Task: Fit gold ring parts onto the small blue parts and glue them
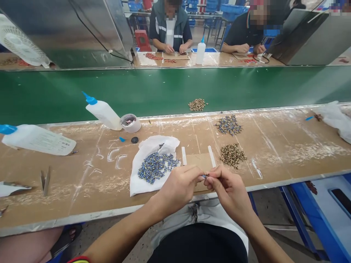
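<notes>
My left hand (179,186) and my right hand (229,190) meet over the table's near edge, fingers pinched together on a tiny blue and brass part (205,176) between them. Just left of my hands a white cloth (142,179) carries a heap of small blue parts (156,166). Ahead of my hands lies a small cardboard piece (197,160) flanked by two white strips. A pile of brass parts (232,154) sits to the right of it, and a pile of blue and brass parts (228,125) lies farther back.
Two glue bottles with blue caps (102,113) (35,138), a tape roll (131,123) and tweezers (45,180) lie on the left. A green conveyor belt (82,95) carries a brass heap (196,105). Two people work across it. A white bag (336,118) lies far right.
</notes>
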Motion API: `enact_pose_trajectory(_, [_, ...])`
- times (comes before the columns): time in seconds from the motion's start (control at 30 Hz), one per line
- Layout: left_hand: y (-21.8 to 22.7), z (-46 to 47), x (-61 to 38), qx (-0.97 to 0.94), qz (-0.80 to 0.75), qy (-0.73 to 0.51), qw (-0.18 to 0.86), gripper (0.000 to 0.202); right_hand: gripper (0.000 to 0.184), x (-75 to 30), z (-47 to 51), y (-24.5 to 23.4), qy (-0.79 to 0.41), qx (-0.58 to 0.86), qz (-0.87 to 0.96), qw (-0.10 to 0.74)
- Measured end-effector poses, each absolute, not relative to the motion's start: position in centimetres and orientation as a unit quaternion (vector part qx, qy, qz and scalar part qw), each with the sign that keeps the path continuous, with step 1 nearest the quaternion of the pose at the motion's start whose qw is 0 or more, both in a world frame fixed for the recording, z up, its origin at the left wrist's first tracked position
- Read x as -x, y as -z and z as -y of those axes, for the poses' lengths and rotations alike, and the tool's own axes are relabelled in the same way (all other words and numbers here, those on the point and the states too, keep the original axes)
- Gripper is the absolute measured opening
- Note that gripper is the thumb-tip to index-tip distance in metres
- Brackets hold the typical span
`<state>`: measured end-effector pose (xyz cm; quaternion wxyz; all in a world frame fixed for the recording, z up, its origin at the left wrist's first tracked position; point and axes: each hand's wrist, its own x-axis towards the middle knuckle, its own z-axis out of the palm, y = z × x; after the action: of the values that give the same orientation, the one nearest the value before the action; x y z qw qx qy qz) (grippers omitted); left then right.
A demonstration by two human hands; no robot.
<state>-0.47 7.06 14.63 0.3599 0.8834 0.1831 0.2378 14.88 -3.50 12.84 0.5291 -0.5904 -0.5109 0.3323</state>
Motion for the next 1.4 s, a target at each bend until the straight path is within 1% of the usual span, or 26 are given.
enact_pose_trajectory(0.07, [-15.2,-7.3,0.5,-0.851,-0.208,-0.196,0.441,0.023,0.01,-15.3,3.5,-13.1,-0.345,0.591,0.501,0.53])
enact_pose_trajectory(0.17, [-15.9,-7.4,0.5,-0.741,-0.222,-0.121,0.622,0.03,0.028,-16.2,3.8,-14.0,-0.312,0.585,0.533,0.525])
enact_pose_trajectory(0.23, [-16.2,-7.3,0.5,-0.656,-0.204,-0.089,0.721,0.036,0.031,-16.8,4.1,-14.7,-0.299,0.564,0.578,0.508])
enact_pose_trajectory(0.33, [-16.6,-6.9,0.3,-0.586,-0.181,-0.06,0.787,0.045,0.023,-17.6,4.1,-15.7,-0.296,0.532,0.63,0.481])
enact_pose_trajectory(0.43, [-17.1,-6.2,0.1,-0.572,-0.179,-0.062,0.798,0.048,0.014,-18.2,3.8,-16.1,-0.301,0.529,0.628,0.485])
enact_pose_trajectory(0.5, [-17.4,-5.6,-0.1,-0.613,-0.201,-0.089,0.758,0.046,0.009,-18.4,3.6,-16.0,-0.327,0.539,0.597,0.497])
enact_pose_trajectory(0.53, [-17.5,-5.2,-0.2,-0.654,-0.219,-0.108,0.716,0.043,0.007,-18.4,3.5,-15.9,-0.348,0.543,0.576,0.503])
enact_pose_trajectory(0.67, [-17.6,-4.1,-0.9,-0.816,-0.277,-0.179,0.474,0.03,0.007,-18.7,3.3,-15.4,-0.424,0.533,0.51,0.526])
enact_pose_trajectory(0.7, [-17.6,-4.0,-1.2,-0.836,-0.283,-0.193,0.429,0.026,0.008,-18.9,3.3,-15.3,-0.435,0.528,0.501,0.53])
enact_pose_trajectory(0.77, [-17.6,-3.7,-1.8,-0.858,-0.288,-0.214,0.368,0.022,0.008,-19.4,3.3,-15.2,-0.451,0.519,0.491,0.535])
enact_pose_trajectory(0.9, [-17.8,-3.7,-3.1,-0.879,-0.277,-0.228,0.314,0.022,0.007,-20.5,3.4,-15.3,-0.462,0.503,0.486,0.545])
enact_pose_trajectory(1.0, [-18.1,-3.8,-4.0,-0.887,-0.248,-0.243,0.304,0.025,0.005,-21.3,3.8,-15.4,-0.453,0.491,0.489,0.561])
enact_pose_trajectory(1.1, [-18.4,-3.8,-4.9,-0.896,-0.224,-0.244,0.297,0.027,0.008,-22.1,4.2,-15.3,-0.436,0.485,0.499,0.57])
enact_pose_trajectory(1.4, [-19.0,-3.4,-6.7,-0.937,-0.226,-0.184,0.19,0.026,0.018,-24.8,4.5,-15.4,-0.395,0.515,0.583,0.488])
